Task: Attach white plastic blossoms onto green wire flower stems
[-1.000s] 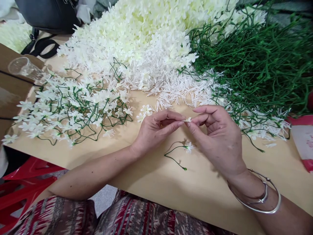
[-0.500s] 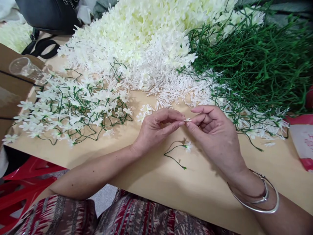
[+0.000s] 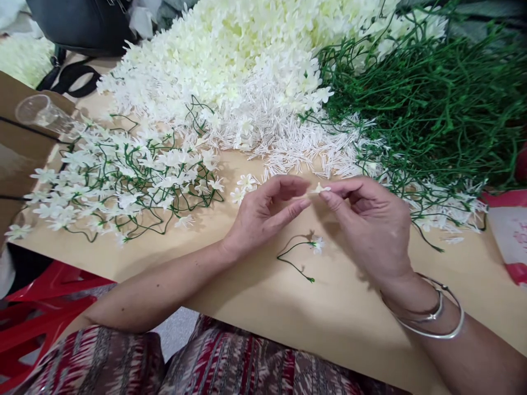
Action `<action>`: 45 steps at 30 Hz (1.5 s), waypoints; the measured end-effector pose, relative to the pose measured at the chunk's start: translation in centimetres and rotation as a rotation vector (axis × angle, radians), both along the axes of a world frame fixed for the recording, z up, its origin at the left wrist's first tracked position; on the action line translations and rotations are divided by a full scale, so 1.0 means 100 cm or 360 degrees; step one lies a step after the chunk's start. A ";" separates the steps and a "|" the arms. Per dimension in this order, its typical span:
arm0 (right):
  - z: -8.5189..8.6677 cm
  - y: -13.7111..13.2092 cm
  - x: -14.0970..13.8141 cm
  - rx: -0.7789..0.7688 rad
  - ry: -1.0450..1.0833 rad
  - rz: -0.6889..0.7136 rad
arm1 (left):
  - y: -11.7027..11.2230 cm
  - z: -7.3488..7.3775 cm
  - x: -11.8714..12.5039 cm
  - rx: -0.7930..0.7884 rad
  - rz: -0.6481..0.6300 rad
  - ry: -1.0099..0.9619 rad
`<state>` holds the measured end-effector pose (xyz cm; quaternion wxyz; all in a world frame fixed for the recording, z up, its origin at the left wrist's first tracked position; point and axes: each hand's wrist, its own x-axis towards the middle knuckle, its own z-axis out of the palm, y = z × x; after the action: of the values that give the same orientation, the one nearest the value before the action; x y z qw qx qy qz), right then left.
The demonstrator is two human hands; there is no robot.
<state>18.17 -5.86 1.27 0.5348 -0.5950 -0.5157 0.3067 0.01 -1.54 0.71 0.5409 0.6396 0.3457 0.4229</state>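
One small white flower (image 3: pixel 318 189) is held above the tabletop (image 3: pixel 247 291), pinched between the thumb and forefinger of a person's right hand (image 3: pixel 370 225). Pale and creamy, it has narrow petals that spread outward; their number cannot be told. The fingers of the left hand (image 3: pixel 263 214) stand apart just beside it, thumb and forefinger parted.

Below the hands lies one bent green stem (image 3: pixel 284 259), a white bloom at one end and a bare green tip at the other. Two loose blossoms (image 3: pixel 246 183) sit near the left hand's knuckles. Beyond are one cluster of stemmed flowers (image 3: pixel 135 175), one heap of white petals (image 3: pixel 230 55), a spread of thin white filaments (image 3: pixel 296 145) and one tangle of green stems (image 3: pixel 432 104), their pieces too many to count. Pink markings on one red-and-white packet (image 3: pixel 508 236), far right, cannot be read.
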 end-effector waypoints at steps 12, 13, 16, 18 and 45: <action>-0.010 0.012 0.018 0.0088 0.0103 -0.0001 | -0.011 0.016 -0.016 0.1369 -0.1044 0.0960; -0.011 0.011 0.018 0.0095 0.0095 0.0007 | -0.014 0.013 -0.014 0.1397 -0.1051 0.0944; -0.012 0.011 0.017 0.0099 0.0104 0.0014 | -0.021 0.006 -0.009 0.1521 -0.1037 0.0929; -0.014 0.011 0.017 0.0094 0.0124 0.0007 | -0.025 0.004 -0.007 0.1602 -0.1027 0.0921; -0.013 0.011 0.028 -0.0076 0.0356 0.0142 | 0.010 0.000 -0.012 -0.0155 -0.0369 -0.0018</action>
<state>20.92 -4.72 -0.05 0.5604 -0.5461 -0.4714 0.4068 -1.19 -0.57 0.72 0.6184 0.6460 0.2864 0.3438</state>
